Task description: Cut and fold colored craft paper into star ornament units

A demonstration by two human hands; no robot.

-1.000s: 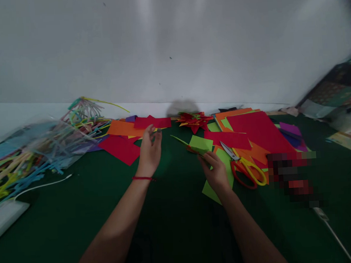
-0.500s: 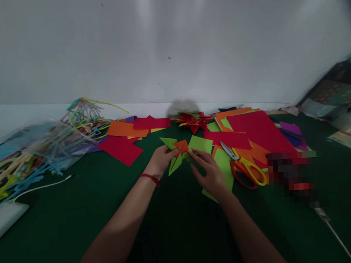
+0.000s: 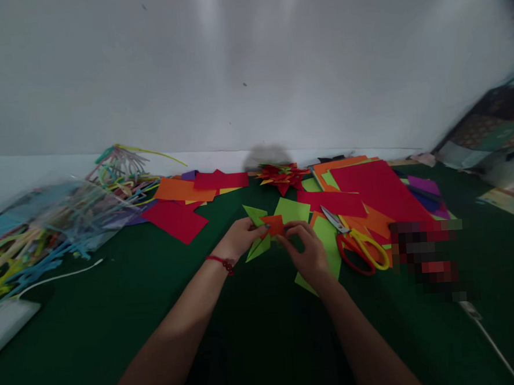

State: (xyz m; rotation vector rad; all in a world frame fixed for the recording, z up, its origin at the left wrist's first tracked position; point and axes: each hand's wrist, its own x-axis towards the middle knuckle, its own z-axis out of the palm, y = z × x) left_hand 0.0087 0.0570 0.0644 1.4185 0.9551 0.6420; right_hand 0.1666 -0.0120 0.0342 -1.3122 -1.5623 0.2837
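A folded green-and-orange paper piece (image 3: 277,224) is held over the green tabletop, its green points spreading to the left. My left hand (image 3: 241,238), with a red beaded bracelet on the wrist, pinches it between thumb and fingers. At the orange part's right edge, the fingertips of my right hand (image 3: 309,251) close on the paper; the exact contact is partly hidden. Behind my right hand lie light green paper sheets (image 3: 328,240). Open scissors (image 3: 359,245) with red and yellow handles rest to the right on papers.
A red layered paper flower (image 3: 283,177) sits by the wall. Red and orange cards (image 3: 177,219) lie left of it, a large red sheet stack (image 3: 381,190) right. Pipe cleaners (image 3: 59,228) in clear plastic fill the far left, beside a white corded box (image 3: 10,318).
The folded paper has turned and shifted slightly right and down, its orange part now looking squarer. My right fingers have curled from extended to pinching at its edge.
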